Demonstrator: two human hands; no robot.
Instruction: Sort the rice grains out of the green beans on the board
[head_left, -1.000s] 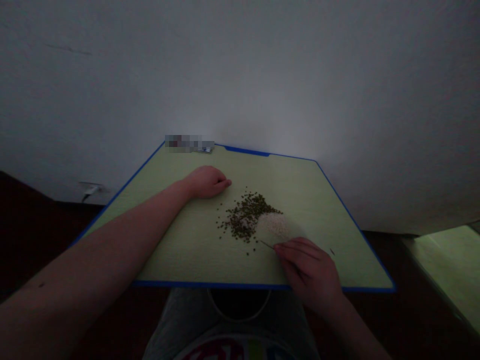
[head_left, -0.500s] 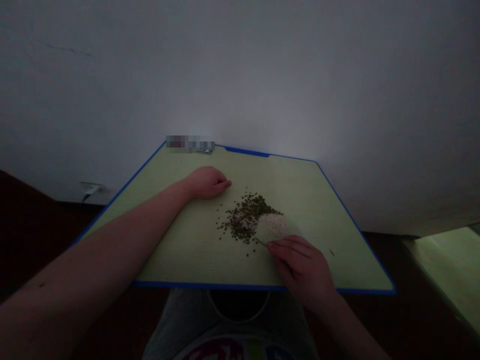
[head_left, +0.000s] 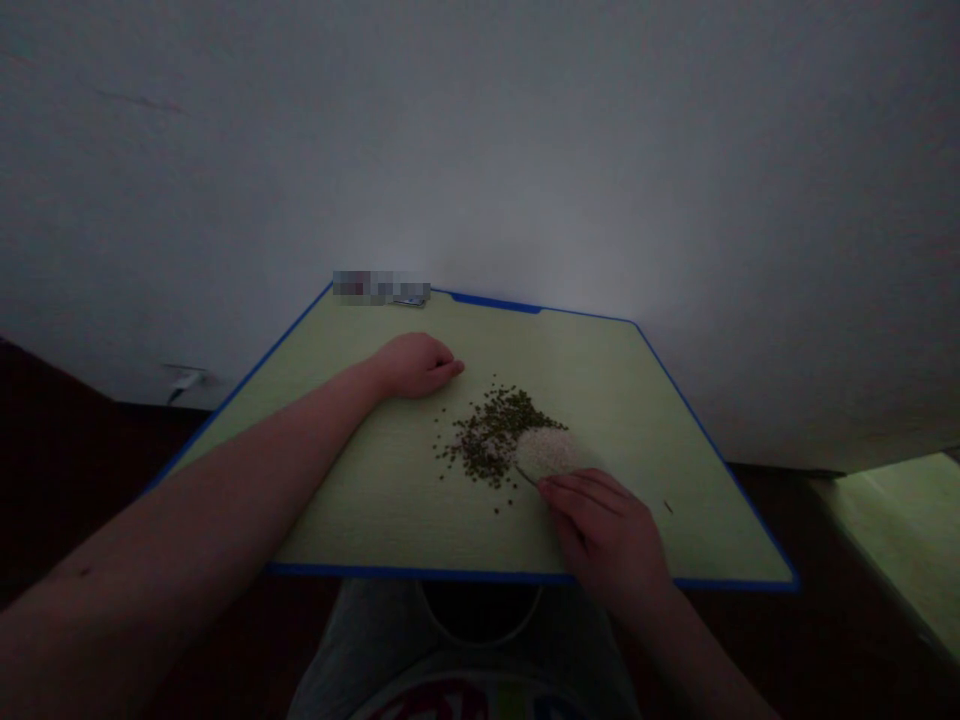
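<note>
My left hand [head_left: 420, 365] rests on the table in a loose fist, behind and left of the seeds, with nothing visible in it. Scattered dark greenish seeds or beans [head_left: 499, 425] lie mid-table, with pale grains mixed among them at the left. Against their right side sits a heap of pale, rice-like grains [head_left: 547, 450]. Pinched in my right hand [head_left: 600, 520] is a thin stick-like tool [head_left: 526, 475], its tip at the border between the dark seeds and the pale heap. Dim light hides its exact kind.
The pale tabletop [head_left: 375, 500] has a blue rim. At its back left lies a blurred-out flat object [head_left: 381, 287]. A small dark sliver [head_left: 667, 507] lies at the right. Below the front edge, a dark round container [head_left: 480, 608] is between my legs. A wall [head_left: 480, 150] stands behind.
The tool's tip has shifted very slightly right and up along the pale heap with my right hand. My left hand stays where it was.
</note>
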